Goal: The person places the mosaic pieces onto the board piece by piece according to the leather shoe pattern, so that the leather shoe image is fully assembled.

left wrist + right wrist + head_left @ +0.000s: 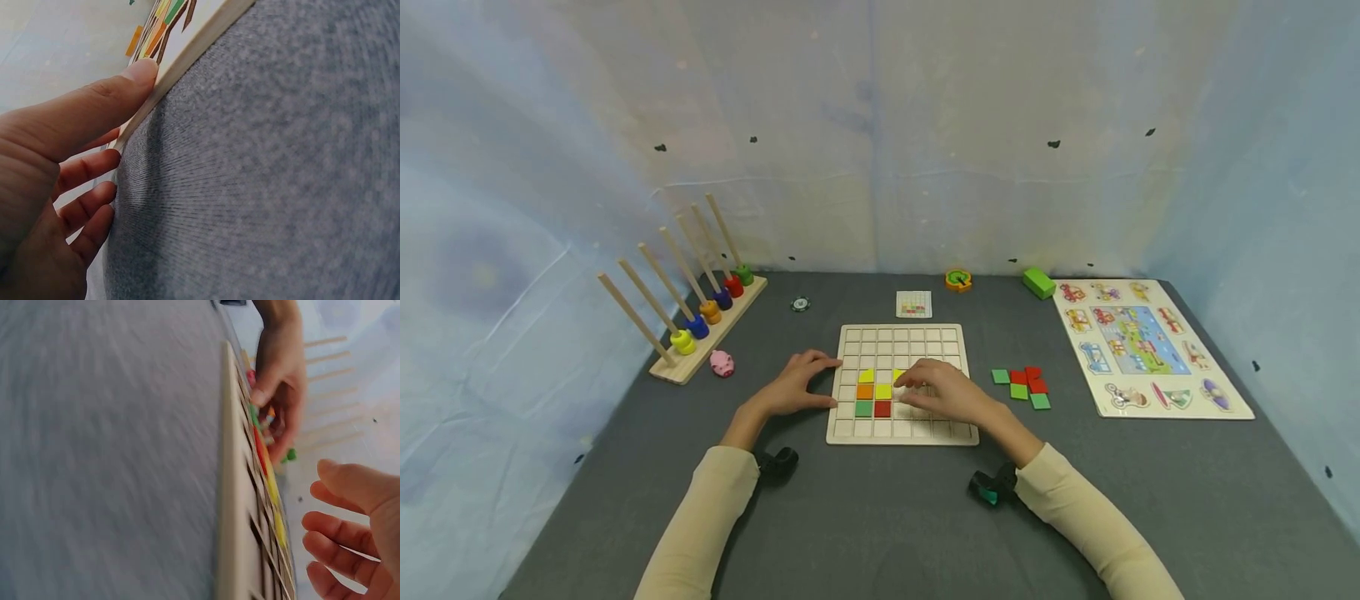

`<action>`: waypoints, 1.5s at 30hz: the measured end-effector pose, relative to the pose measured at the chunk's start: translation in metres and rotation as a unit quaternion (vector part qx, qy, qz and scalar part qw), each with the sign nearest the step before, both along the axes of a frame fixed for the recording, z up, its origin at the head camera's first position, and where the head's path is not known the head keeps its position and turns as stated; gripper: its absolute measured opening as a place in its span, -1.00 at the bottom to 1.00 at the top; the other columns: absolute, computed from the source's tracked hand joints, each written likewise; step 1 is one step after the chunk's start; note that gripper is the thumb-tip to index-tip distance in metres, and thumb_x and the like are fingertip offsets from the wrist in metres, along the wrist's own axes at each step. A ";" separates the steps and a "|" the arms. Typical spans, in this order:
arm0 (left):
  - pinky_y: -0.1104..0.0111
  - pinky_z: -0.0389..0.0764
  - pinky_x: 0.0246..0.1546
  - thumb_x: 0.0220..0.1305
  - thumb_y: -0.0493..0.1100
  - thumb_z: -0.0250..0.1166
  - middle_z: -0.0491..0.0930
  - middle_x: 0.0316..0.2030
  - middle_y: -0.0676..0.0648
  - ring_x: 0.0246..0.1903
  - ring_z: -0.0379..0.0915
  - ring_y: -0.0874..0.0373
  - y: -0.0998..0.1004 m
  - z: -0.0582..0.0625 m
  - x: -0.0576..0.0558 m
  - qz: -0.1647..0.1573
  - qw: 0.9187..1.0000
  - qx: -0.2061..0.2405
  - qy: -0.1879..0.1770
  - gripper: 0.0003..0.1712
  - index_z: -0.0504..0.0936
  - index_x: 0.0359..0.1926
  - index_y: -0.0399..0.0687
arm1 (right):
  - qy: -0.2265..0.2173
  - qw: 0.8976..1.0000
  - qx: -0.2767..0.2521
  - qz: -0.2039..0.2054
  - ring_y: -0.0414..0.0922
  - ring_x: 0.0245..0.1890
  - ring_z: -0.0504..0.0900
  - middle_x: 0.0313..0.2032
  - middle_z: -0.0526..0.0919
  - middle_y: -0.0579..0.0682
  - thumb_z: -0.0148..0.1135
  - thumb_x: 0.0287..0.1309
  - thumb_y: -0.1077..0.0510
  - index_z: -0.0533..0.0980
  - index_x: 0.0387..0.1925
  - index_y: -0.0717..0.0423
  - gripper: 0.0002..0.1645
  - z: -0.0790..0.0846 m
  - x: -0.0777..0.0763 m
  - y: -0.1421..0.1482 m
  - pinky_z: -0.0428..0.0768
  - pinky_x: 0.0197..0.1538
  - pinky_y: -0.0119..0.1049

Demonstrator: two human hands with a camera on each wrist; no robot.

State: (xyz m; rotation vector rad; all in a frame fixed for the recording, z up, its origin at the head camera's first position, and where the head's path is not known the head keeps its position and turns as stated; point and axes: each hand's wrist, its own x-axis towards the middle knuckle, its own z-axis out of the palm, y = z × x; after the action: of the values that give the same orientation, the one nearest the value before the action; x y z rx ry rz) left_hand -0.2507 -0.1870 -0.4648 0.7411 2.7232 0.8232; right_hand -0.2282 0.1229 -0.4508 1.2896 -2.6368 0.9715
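Note:
A wooden grid board [917, 335] lies on the dark table. My left hand [792, 383] rests at its left edge, thumb [142, 72] touching the side and the other fingers spread apart. Over the middle of the grid hovers my right hand [946, 390], its fingers loosely bent; the right wrist view shows nothing between them. On the left half of the grid sit an orange tile [865, 392], a green tile [863, 409], a red tile [882, 409] and several yellow tiles [883, 392]. One yellow tile is partly hidden by the right fingertips.
Loose red and green tiles [1018, 392] lie right of the board. Behind it is a small pattern card [913, 297]. A peg stacker [715, 333] and a pink pig [722, 363] stand left. At right are a picture puzzle [1150, 350] and a green block [1039, 282].

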 end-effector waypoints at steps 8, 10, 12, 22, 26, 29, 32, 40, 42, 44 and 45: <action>-0.07 0.18 0.14 0.04 0.12 0.40 0.27 0.15 -0.14 0.10 0.10 -0.07 -0.001 -0.001 0.000 -0.002 1.000 0.000 -0.001 -0.18 0.34 0.30 -0.01 | -0.008 0.999 -0.027 -0.035 -0.09 -0.22 0.56 -0.17 0.61 0.00 0.26 0.15 0.13 0.60 -0.09 0.14 -0.71 0.008 -0.007 0.039 0.53 -0.18 -0.12; -0.07 0.18 0.14 0.04 0.12 0.40 0.27 0.15 -0.14 0.10 0.10 -0.08 -0.001 -0.001 0.000 -0.002 1.000 0.001 0.000 -0.17 0.34 0.30 -0.02 | -0.005 0.999 -0.030 -0.044 -0.05 -0.22 0.56 -0.17 0.61 0.01 0.28 0.13 0.15 0.60 -0.11 0.16 -0.71 0.011 -0.007 0.049 0.52 -0.21 -0.08; -0.07 0.18 0.14 0.04 0.12 0.39 0.27 0.15 -0.14 0.10 0.10 -0.07 -0.002 -0.001 -0.001 -0.004 1.000 0.002 0.000 -0.17 0.34 0.30 -0.02 | -0.006 0.998 -0.032 -0.052 0.00 -0.23 0.55 -0.16 0.60 0.04 0.28 0.13 0.16 0.60 -0.11 0.18 -0.71 0.014 -0.006 0.058 0.51 -0.24 -0.04; -0.07 0.18 0.15 0.02 0.12 0.40 0.27 0.15 -0.13 0.11 0.09 -0.07 -0.002 -0.003 -0.003 0.002 1.000 -0.005 -0.004 -0.16 0.33 0.31 0.00 | 0.003 0.996 -0.006 -0.090 0.05 -0.16 0.57 -0.11 0.58 0.03 0.28 0.13 0.16 0.57 -0.06 0.18 -0.67 0.015 -0.001 0.096 0.51 -0.16 -0.03; -0.08 0.17 0.15 0.02 0.14 0.40 0.27 0.15 -0.12 0.11 0.09 -0.07 -0.001 -0.003 -0.002 0.002 1.000 -0.003 -0.005 -0.16 0.33 0.31 0.01 | 0.001 0.995 0.021 -0.098 0.04 -0.12 0.55 -0.09 0.56 0.05 0.32 0.09 0.17 0.55 -0.02 0.18 -0.61 0.015 0.000 0.106 0.50 -0.12 -0.02; -0.08 0.18 0.14 0.02 0.13 0.40 0.27 0.15 -0.13 0.11 0.09 -0.07 -0.001 -0.003 -0.003 0.001 1.000 -0.004 -0.002 -0.16 0.33 0.30 0.00 | -0.011 0.994 0.035 -0.103 0.03 -0.08 0.51 -0.07 0.54 0.07 0.35 0.04 0.20 0.54 0.01 0.19 -0.56 0.014 0.000 0.110 0.46 -0.05 -0.01; -0.08 0.18 0.15 0.02 0.12 0.40 0.27 0.15 -0.14 0.11 0.10 -0.08 -0.002 -0.003 -0.002 0.001 1.000 -0.004 0.000 -0.17 0.34 0.30 -0.01 | -0.025 0.993 0.048 -0.109 0.03 -0.06 0.48 -0.05 0.53 0.09 0.38 0.01 0.20 0.52 0.04 0.18 -0.51 0.013 0.000 0.113 0.41 -0.01 0.02; -0.08 0.17 0.15 0.02 0.12 0.41 0.27 0.15 -0.15 0.11 0.10 -0.08 -0.001 -0.001 -0.002 0.003 1.000 -0.005 -0.004 -0.17 0.34 0.30 -0.01 | -0.008 0.988 0.094 -0.122 0.11 -0.03 0.44 -0.06 0.51 0.18 0.32 0.05 0.23 0.50 0.06 0.23 -0.51 0.000 -0.005 0.117 0.36 0.01 0.07; -0.08 0.17 0.15 0.02 0.11 0.41 0.27 0.15 -0.14 0.11 0.10 -0.08 0.000 0.000 -0.001 0.003 1.000 -0.003 -0.006 -0.17 0.34 0.30 -0.01 | 0.003 0.987 0.102 -0.125 0.11 -0.07 0.45 -0.09 0.51 0.19 0.30 0.05 0.26 0.51 0.04 0.25 -0.54 -0.003 -0.006 0.118 0.37 -0.02 0.06; -0.08 0.18 0.15 0.02 0.11 0.41 0.27 0.15 -0.14 0.11 0.10 -0.08 0.000 0.000 -0.001 0.003 1.000 -0.002 -0.007 -0.17 0.34 0.30 -0.01 | 0.013 0.986 0.108 -0.130 0.10 -0.10 0.46 -0.13 0.52 0.17 0.29 0.05 0.29 0.53 0.02 0.26 -0.57 -0.006 -0.008 0.119 0.39 -0.04 0.04; -0.08 0.18 0.15 0.02 0.11 0.41 0.27 0.15 -0.14 0.10 0.10 -0.08 0.000 0.000 -0.001 0.003 1.000 -0.002 -0.007 -0.17 0.34 0.30 -0.01 | 0.018 0.985 0.110 -0.131 0.09 -0.12 0.47 -0.15 0.52 0.17 0.28 0.05 0.30 0.53 0.01 0.26 -0.58 -0.007 -0.008 0.119 0.39 -0.05 0.03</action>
State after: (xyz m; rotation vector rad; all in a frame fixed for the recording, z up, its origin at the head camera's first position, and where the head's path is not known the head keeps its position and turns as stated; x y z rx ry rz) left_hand -0.2517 -0.1868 -0.4648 0.7230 2.7152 0.8211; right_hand -0.2365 0.2422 -0.4576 0.9460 -2.8530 0.6297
